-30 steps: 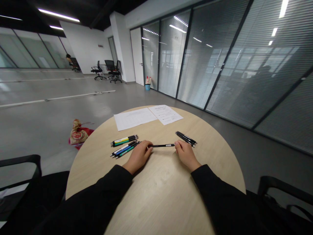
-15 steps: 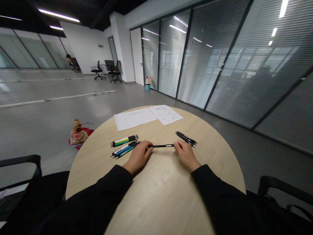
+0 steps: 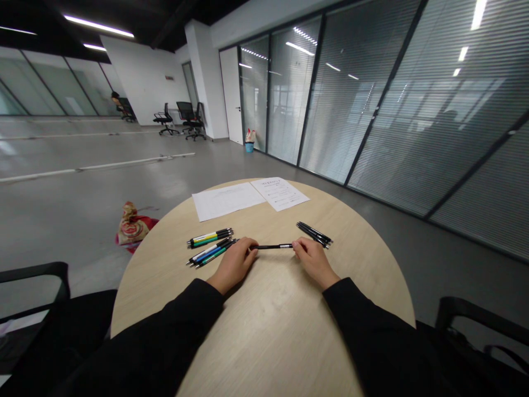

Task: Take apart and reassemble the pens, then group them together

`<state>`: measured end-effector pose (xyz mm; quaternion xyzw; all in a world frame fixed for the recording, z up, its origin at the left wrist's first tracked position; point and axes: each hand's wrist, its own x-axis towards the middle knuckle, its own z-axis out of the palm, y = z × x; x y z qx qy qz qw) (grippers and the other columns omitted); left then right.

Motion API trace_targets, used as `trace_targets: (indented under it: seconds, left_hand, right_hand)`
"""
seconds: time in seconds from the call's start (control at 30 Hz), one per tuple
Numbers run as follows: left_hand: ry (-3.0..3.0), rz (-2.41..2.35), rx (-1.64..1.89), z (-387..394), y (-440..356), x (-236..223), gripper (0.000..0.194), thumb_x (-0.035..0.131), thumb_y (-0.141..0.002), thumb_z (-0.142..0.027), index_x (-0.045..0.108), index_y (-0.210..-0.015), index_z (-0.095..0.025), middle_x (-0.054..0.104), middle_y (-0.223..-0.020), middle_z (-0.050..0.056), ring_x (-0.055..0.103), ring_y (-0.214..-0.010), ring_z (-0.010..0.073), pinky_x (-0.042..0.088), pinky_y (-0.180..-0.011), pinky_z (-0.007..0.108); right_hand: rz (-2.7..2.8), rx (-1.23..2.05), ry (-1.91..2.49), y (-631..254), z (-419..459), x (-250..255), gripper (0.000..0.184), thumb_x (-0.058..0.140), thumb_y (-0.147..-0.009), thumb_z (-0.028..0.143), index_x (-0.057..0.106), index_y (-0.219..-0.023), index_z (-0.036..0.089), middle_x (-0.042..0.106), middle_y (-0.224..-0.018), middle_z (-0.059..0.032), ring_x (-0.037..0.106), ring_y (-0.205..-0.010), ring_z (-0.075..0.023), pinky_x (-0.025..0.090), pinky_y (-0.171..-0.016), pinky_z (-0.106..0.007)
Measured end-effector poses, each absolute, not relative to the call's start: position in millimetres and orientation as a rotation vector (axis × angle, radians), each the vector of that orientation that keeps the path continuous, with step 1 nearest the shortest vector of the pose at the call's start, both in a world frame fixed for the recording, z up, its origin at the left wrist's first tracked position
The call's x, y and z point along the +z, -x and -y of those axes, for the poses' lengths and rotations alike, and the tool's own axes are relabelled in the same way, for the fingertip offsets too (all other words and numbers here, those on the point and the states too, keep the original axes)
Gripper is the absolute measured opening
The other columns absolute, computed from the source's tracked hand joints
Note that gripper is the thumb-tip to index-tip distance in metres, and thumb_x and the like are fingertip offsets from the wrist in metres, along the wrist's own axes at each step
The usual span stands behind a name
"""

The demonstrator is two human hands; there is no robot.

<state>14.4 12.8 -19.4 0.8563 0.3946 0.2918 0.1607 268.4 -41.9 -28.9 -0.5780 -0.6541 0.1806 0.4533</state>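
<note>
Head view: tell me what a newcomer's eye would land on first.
A black pen lies across the round pale wood table in the middle of the view, its ends at the fingers of the left hand and right hand. Coloured pens lie in two small groups beside the left hand, and black pens lie bunched beyond the right. Two white sheets of paper lie near the far edge.

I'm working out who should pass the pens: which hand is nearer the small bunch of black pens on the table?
Right. The right hand lies just in front of the black pens, close to them but apparently not touching. The left hand is farther away, beyond the other end of the single black pen between the hands.
</note>
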Motion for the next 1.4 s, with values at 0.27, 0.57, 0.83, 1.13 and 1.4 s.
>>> trace_targets:
  seconds: [0.27,0.57,0.83,1.13,1.4]
  left_hand:
    - [-2.45,-1.127,0.843,-12.7,-14.5,-20.0,0.014,0.051,-0.095,-0.025,0.061,-0.101,-0.019,0.067,-0.095,0.007,0.062,-0.083,0.0207,0.049,-0.077,0.034]
    - [-2.431,-1.124,0.855,-14.1,-14.0,-23.8,0.015,0.051,-0.095,-0.024,0.06,-0.105,-0.018,0.066,-0.096,0.006,0.061,-0.083,0.0201,0.049,-0.079,0.035]
    - [-2.439,-1.112,0.85,-12.6,-14.6,-20.3,0.014,0.051,-0.095,-0.024,0.061,-0.102,-0.018,0.066,-0.095,0.006,0.062,-0.083,0.0202,0.049,-0.078,0.034]
    - [-2.443,-1.12,0.838,-13.0,-14.9,-21.6,0.014,0.052,-0.094,-0.022,0.062,-0.103,-0.018,0.067,-0.096,0.006,0.063,-0.086,0.0206,0.05,-0.079,0.034]
    - [-2.435,-1.156,0.832,-11.9,-15.4,-20.1,0.015,0.051,-0.094,-0.024,0.061,-0.103,-0.018,0.068,-0.095,0.007,0.063,-0.082,0.0206,0.049,-0.077,0.034]
  right_hand:
    - [1.609,0.422,1.436,-268.5,41.3,-29.0,0.034,0.051,-0.095,0.037,0.057,-0.066,0.019,0.056,-0.061,0.001,0.05,-0.06,-0.0146,0.034,-0.06,-0.027]
    - [1.589,0.436,1.423,-267.9,41.9,-28.7,0.033,0.051,-0.094,0.038,0.056,-0.067,0.019,0.055,-0.061,0.0013,0.05,-0.06,-0.0146,0.034,-0.06,-0.027]
    - [1.608,0.518,1.41,-268.0,41.9,-30.7,0.036,0.05,-0.094,0.037,0.055,-0.064,0.02,0.056,-0.062,0.001,0.05,-0.06,-0.0145,0.035,-0.06,-0.027]
    - [1.582,0.481,1.401,-267.2,42.7,-29.1,0.032,0.051,-0.094,0.036,0.056,-0.067,0.02,0.057,-0.063,0.001,0.051,-0.061,-0.0149,0.035,-0.061,-0.027]
    - [1.584,0.462,1.402,-266.5,42.0,-29.7,0.032,0.05,-0.094,0.037,0.055,-0.068,0.02,0.054,-0.062,0.0014,0.05,-0.061,-0.0151,0.034,-0.06,-0.027]
